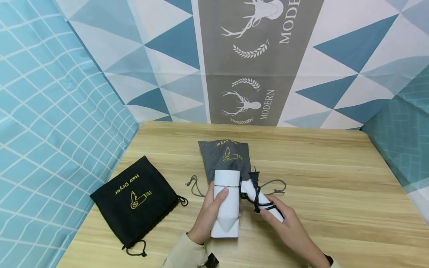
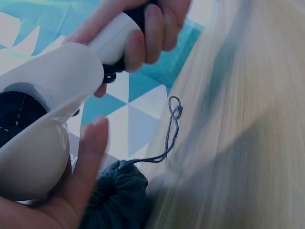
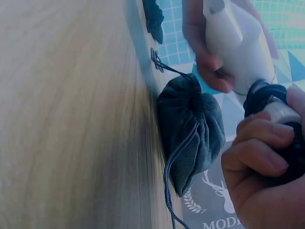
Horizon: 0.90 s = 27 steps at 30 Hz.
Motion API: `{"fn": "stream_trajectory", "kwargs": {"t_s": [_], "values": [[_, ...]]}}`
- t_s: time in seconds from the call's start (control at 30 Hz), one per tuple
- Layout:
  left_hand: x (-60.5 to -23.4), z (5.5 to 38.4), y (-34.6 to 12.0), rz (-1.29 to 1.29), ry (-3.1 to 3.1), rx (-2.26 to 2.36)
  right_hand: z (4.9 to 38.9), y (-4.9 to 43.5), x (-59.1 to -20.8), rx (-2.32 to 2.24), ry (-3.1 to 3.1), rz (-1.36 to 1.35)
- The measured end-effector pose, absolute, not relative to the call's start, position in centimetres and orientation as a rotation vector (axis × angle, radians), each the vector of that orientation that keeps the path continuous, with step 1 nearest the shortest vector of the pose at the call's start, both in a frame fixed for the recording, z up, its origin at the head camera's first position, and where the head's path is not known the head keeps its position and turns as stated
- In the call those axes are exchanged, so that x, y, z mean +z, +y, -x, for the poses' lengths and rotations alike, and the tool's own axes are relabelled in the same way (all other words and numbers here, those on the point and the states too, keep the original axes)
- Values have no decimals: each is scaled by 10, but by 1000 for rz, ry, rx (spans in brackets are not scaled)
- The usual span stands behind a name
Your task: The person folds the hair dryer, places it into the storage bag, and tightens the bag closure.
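A white hair dryer (image 1: pixel 228 210) is held in both hands above the front middle of the table. My left hand (image 1: pixel 207 216) grips its barrel, thumb on top. Around the handle curls my right hand (image 1: pixel 287 223), over the black cord (image 1: pixel 257 201) wound there. The cord's plug (image 1: pixel 254 175) points toward the back. Just behind the dryer lies a grey drawstring bag (image 1: pixel 226 154) with a gold hair dryer print, partly covered by the barrel. Its gathered mouth (image 3: pixel 193 98) shows in the right wrist view. The right fingers (image 2: pixel 152 33) wrap the handle in the left wrist view.
A black drawstring bag (image 1: pixel 134 201) with the same gold print lies flat at the left of the wooden table (image 1: pixel 335 178). Loose grey strings spread on both sides of the grey bag. A patterned cloth (image 1: pixel 174 67) hangs behind the table.
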<state>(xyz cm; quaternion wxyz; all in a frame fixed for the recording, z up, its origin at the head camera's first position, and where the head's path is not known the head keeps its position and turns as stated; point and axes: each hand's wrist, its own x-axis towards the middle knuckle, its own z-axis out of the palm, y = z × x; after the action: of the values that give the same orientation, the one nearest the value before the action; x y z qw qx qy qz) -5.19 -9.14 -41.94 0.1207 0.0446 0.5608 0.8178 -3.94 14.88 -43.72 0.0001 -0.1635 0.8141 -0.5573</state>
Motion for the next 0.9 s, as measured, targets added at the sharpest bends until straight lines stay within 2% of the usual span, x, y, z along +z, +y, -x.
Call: {"fn": "stream_trajectory", "kwargs": {"t_s": [0.33,0.9], "values": [[-418,48,-96,-151,1610,2449,35,136,-434,-1718,2474,545],[-413,48,-93,-260,1667,2520,15,105,-436,-1875,2677,342]]}}
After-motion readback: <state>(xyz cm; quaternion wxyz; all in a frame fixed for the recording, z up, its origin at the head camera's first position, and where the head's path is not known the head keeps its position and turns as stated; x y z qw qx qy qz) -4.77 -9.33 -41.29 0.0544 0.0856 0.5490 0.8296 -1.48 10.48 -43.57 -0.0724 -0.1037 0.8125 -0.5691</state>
